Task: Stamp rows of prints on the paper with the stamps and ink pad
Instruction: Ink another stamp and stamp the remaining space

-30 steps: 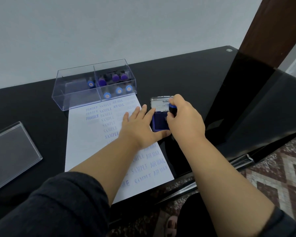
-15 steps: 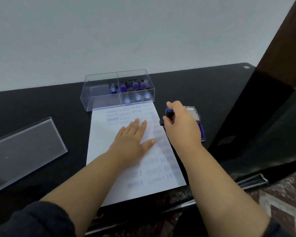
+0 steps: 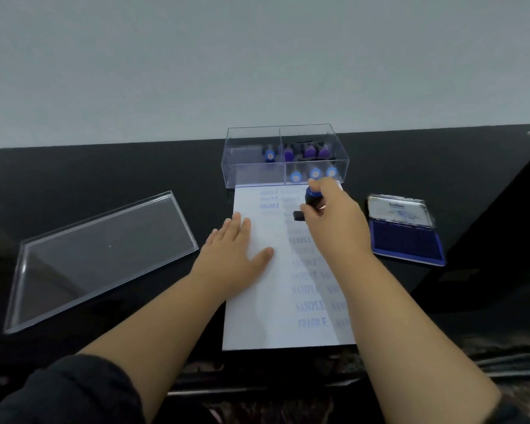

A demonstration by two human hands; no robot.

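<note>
Blue-handled stamp (image 3: 311, 201) sits pinched in our right hand (image 3: 334, 223), its black base over the paper (image 3: 257, 316) mid-column, long axis crosswise; our left hand (image 3: 234, 258) presses flat just beside, fingers straight.

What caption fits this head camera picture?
Right hand holds a blue-handled stamp over white printed paper.

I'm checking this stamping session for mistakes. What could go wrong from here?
The blue-handled stamp in the right hand hangs over a part of the white paper sheet already carrying faint prints, so a new print may overlap them. The left hand lies flat only on the sheet's left side; the right side might shift. The right forearm crosses the lower printed rows and could smear them.
</note>
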